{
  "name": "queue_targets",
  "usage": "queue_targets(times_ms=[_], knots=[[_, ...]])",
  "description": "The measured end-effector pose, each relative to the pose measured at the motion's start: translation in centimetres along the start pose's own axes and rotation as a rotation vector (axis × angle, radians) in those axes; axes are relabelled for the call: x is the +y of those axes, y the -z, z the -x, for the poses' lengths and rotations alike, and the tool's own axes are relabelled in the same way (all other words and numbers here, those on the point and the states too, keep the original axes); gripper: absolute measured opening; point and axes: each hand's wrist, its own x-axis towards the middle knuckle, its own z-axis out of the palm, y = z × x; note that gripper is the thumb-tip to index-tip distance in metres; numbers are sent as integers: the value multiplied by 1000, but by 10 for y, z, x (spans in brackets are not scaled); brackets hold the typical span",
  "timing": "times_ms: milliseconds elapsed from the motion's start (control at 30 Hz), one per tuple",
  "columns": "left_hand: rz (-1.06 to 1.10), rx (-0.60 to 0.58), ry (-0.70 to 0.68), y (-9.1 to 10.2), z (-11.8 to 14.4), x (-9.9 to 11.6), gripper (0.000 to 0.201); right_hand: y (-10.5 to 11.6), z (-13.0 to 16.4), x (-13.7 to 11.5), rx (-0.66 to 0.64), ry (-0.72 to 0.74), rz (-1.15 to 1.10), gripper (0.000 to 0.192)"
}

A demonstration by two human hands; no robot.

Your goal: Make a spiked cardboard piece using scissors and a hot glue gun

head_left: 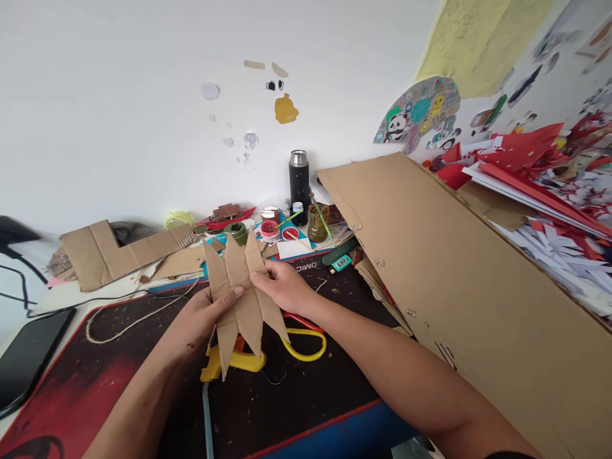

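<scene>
Both hands pinch 1 spiky cardboard piece point(241, 299) at its middle: left hand point(201, 315) thumb on front, right hand point(287, 287) seemingly gripping its right edge.

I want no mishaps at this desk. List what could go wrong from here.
1. The cardboard star, pinched by left hand and right hand, may bend or come apart.
2. The glue gun under it could smear or burn.
3. The big cardboard sheet might slide onto the paint jars.
</scene>
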Motion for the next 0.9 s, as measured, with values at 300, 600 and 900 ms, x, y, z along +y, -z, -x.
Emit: queue_targets(times_ms=[300,600,900], knots=[[20,82,-92,5,-2,2,62,-1,0,2,-84,-21,-27,19],[-85,73,-118,3,2,7,61,-2,0,4,-41,12,155,23],[-385,268,-242,-7,1,5,50,-1,-1,3,18,29,319,40]])
